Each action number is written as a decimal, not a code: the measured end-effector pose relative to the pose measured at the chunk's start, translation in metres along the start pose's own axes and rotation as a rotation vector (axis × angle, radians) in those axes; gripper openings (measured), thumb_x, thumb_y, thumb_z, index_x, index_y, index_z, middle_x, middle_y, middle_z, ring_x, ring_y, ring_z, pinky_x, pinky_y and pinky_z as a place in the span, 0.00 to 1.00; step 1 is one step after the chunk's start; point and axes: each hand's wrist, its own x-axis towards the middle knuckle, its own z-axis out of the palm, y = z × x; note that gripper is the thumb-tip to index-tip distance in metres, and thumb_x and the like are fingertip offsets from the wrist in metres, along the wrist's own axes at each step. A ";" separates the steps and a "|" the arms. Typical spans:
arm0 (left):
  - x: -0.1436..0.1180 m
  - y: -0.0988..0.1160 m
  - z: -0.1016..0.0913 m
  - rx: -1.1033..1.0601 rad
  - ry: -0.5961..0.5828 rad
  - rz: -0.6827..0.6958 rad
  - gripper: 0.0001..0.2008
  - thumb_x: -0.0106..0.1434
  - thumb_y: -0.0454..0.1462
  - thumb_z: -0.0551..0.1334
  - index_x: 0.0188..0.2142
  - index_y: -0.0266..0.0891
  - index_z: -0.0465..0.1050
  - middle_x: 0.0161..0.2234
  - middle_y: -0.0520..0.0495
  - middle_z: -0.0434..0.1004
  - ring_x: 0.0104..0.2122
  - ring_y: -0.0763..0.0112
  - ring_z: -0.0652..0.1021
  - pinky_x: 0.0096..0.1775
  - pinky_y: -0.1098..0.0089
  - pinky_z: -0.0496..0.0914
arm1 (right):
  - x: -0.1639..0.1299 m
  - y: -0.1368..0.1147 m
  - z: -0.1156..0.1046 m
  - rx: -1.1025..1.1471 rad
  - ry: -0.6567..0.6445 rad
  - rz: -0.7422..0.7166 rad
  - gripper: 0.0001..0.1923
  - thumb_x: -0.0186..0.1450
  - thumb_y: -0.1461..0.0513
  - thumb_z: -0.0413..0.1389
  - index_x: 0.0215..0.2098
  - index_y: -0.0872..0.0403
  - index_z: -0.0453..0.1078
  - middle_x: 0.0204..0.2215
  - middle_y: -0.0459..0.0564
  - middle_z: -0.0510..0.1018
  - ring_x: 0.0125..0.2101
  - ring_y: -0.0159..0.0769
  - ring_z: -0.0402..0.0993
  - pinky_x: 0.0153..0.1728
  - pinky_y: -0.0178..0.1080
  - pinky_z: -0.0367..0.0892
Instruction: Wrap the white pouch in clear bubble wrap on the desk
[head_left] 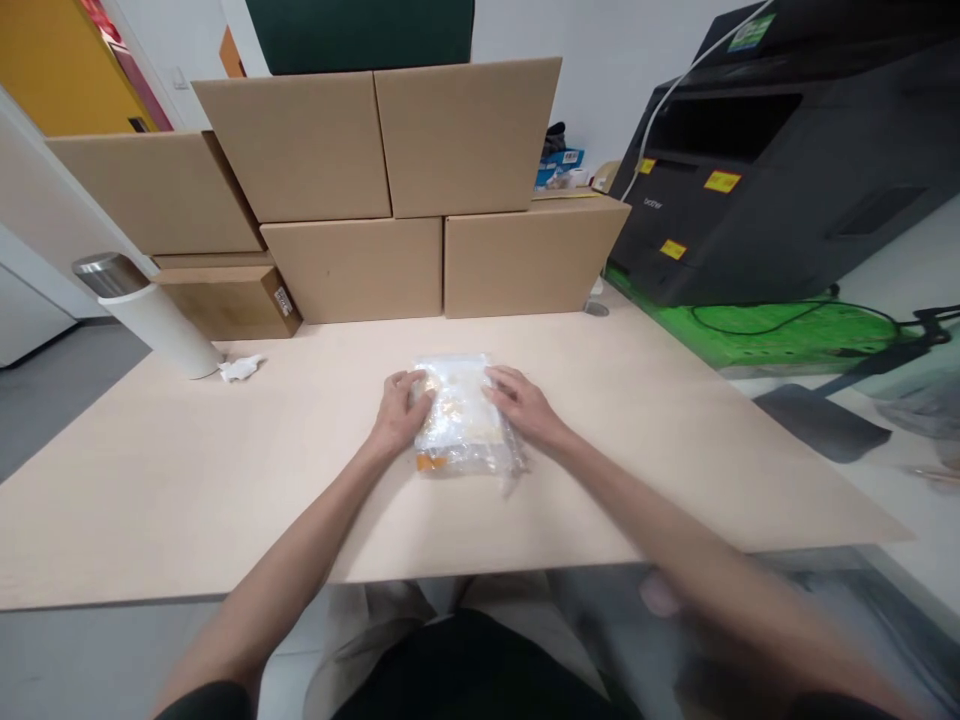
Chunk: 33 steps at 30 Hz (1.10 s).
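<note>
A clear plastic bag [463,415] with pale and orange contents lies flat near the middle of the light wooden table [225,470]. My left hand [401,410] rests on the bag's left edge, fingers curled over it. My right hand [525,405] presses on the bag's right side with fingers spread. Both hands touch the bag while it lies on the table top.
Stacked cardboard boxes [390,200] line the table's far edge. A white cylinder with a metal lid [150,315] stands at the left, a crumpled white scrap [240,368] beside it. A black printer [787,150] sits on a green mat [795,335] at the right.
</note>
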 end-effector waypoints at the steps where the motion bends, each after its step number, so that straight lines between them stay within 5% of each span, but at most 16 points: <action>1: -0.002 0.001 -0.005 0.069 -0.070 0.014 0.33 0.61 0.53 0.61 0.62 0.39 0.65 0.67 0.33 0.48 0.57 0.48 0.69 0.56 0.51 0.65 | -0.003 -0.002 -0.003 -0.044 -0.061 0.004 0.31 0.63 0.43 0.55 0.58 0.50 0.70 0.64 0.57 0.64 0.63 0.50 0.60 0.62 0.51 0.58; 4: -0.006 0.006 -0.020 0.323 -0.287 0.027 0.53 0.52 0.60 0.66 0.70 0.41 0.50 0.72 0.34 0.31 0.67 0.35 0.52 0.63 0.41 0.51 | -0.007 -0.007 -0.011 -0.220 -0.271 0.049 0.52 0.56 0.36 0.58 0.70 0.51 0.54 0.71 0.58 0.47 0.70 0.57 0.41 0.66 0.57 0.47; 8: -0.006 0.009 -0.033 0.528 -0.456 0.040 0.63 0.47 0.62 0.68 0.72 0.44 0.36 0.72 0.37 0.21 0.70 0.36 0.38 0.64 0.38 0.42 | -0.007 -0.003 -0.019 -0.408 -0.489 0.027 0.71 0.48 0.33 0.61 0.74 0.54 0.31 0.73 0.61 0.31 0.71 0.61 0.28 0.67 0.60 0.37; 14: 0.000 0.004 -0.040 0.577 -0.566 0.109 0.67 0.45 0.62 0.68 0.72 0.44 0.32 0.72 0.37 0.20 0.69 0.36 0.34 0.65 0.40 0.41 | -0.009 0.010 -0.028 -0.421 -0.591 -0.026 0.69 0.52 0.33 0.58 0.73 0.54 0.24 0.73 0.61 0.30 0.71 0.56 0.27 0.69 0.56 0.36; 33: -0.002 -0.008 -0.029 0.616 -0.568 0.161 0.62 0.51 0.59 0.65 0.72 0.39 0.29 0.72 0.37 0.25 0.71 0.47 0.37 0.67 0.46 0.31 | -0.016 0.022 -0.022 -0.405 -0.523 0.014 0.65 0.52 0.34 0.59 0.74 0.48 0.29 0.72 0.60 0.36 0.71 0.61 0.31 0.67 0.62 0.39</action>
